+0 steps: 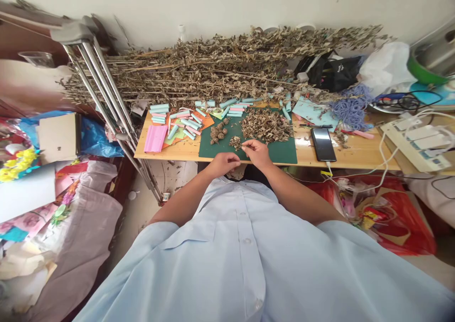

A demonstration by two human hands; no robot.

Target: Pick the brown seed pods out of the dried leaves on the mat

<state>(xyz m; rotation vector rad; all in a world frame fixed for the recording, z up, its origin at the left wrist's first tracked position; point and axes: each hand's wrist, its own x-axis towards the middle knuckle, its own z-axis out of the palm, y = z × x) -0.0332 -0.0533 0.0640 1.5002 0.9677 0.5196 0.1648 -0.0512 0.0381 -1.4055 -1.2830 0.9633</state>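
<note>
On the front part of the green cutting mat (218, 155) lies a small clump of dried leaves (235, 143). My right hand (257, 152) has its thumb and index finger pinched at the right edge of this clump. Just left and nearer to me, my left hand (225, 164) is closed, fingers curled toward the thumb; whatever it may hold is hidden. A loose heap of dried leaves (266, 125) covers the mat's right side. Several rolled balls of dried leaf (218, 132) sit grouped on its left side.
Rolled blue and pink paper pieces (188, 123) and a pink sheet (155, 138) lie left of the mat. Dried stalks (213, 71) stretch along the wall. To the right are a phone (323, 145) on a cable, purple yarn (351, 106) and a power strip (414, 139). A crutch-like metal frame (106, 90) stands left.
</note>
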